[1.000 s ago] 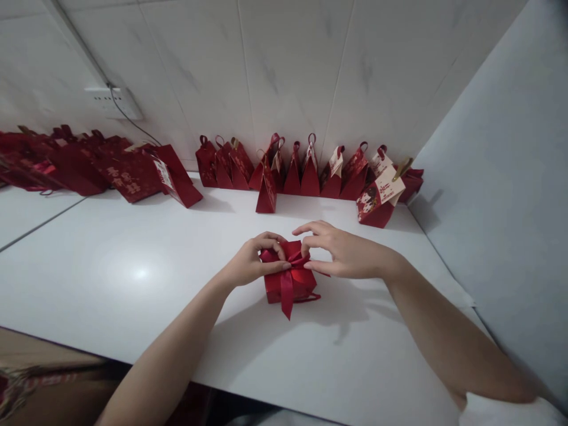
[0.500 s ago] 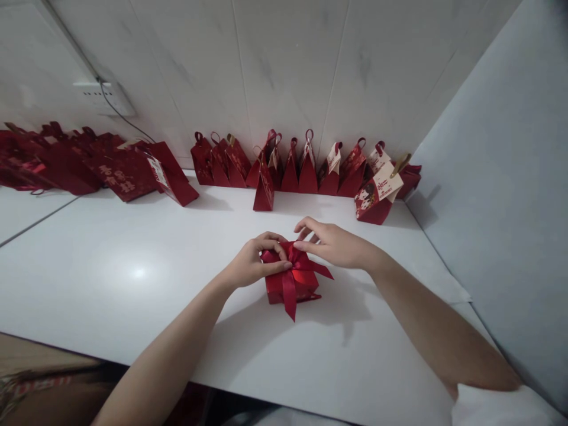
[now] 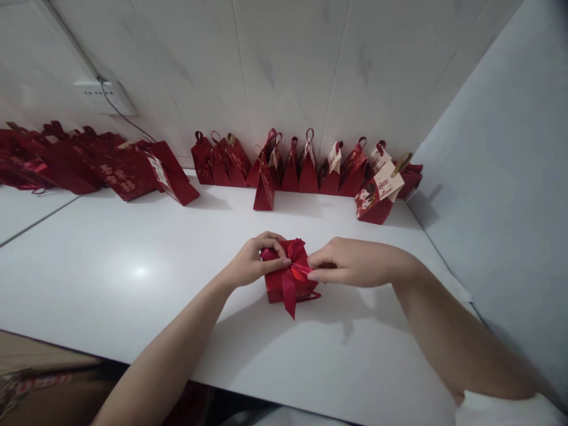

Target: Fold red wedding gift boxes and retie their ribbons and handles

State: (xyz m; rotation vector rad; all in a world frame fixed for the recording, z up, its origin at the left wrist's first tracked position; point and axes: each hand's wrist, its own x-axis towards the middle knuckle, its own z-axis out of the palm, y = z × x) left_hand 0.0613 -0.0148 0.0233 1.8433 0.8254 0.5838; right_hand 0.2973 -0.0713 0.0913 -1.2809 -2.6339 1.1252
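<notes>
A small red gift box point(image 3: 276, 288) rests on the white table, with a shiny red ribbon point(image 3: 289, 294) gathered into a bow on its top. My left hand point(image 3: 255, 258) lies over the box's left side, thumb and forefinger pinching the bow near its knot. On the right, my right hand point(image 3: 344, 261) is closed on the ribbon's right tail and holds it out taut from the knot. The other tail hangs down the box's near face. A thin dark red loop sticks out at the box's lower right.
Several peaked red gift boxes point(image 3: 290, 171) with loop handles line the wall. More red boxes point(image 3: 126, 168) crowd the left. A cream-and-red box point(image 3: 377, 195) stands at the back right, near a pale side panel point(image 3: 501, 177). A cable runs from a wall socket point(image 3: 104, 97).
My right hand has moved from above the bow down to its right and taken hold of the right ribbon tail. The left hand keeps its pinch; the box has stayed in place.
</notes>
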